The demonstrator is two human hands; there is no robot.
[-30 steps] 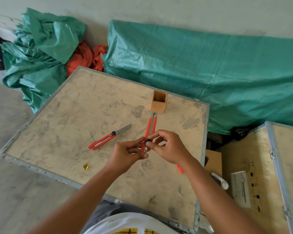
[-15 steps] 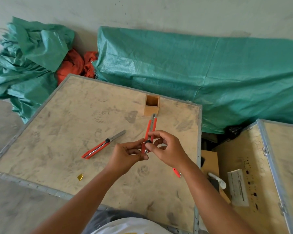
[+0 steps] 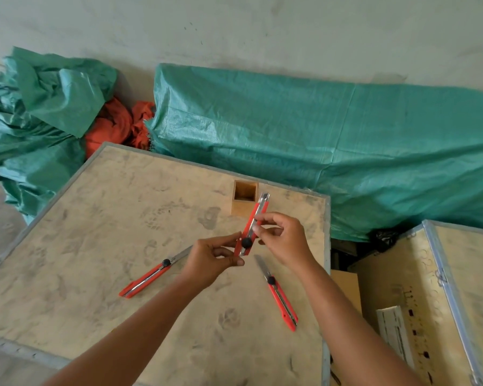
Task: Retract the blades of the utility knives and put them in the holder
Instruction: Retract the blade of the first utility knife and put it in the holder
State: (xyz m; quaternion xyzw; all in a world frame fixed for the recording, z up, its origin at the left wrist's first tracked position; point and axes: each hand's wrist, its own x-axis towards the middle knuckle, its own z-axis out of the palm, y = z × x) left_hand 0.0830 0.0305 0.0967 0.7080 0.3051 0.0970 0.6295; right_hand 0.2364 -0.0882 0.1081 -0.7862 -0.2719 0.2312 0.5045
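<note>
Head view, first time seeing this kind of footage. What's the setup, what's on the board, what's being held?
There is no machine here. A person wears one wide-angle camera on the head, looking forward and down, so you see their own two arms from above.

The work surface is a dusty plywood board with a metal rim. On it stands a small open wooden holder, with nothing visible inside.

Both hands hold one red utility knife above the board: the left hand pinches its near end by the black knob, the right hand grips its middle.

Two more red knives lie on the board, blades out: the left knife and the right knife.

Green tarps lie behind.
</note>
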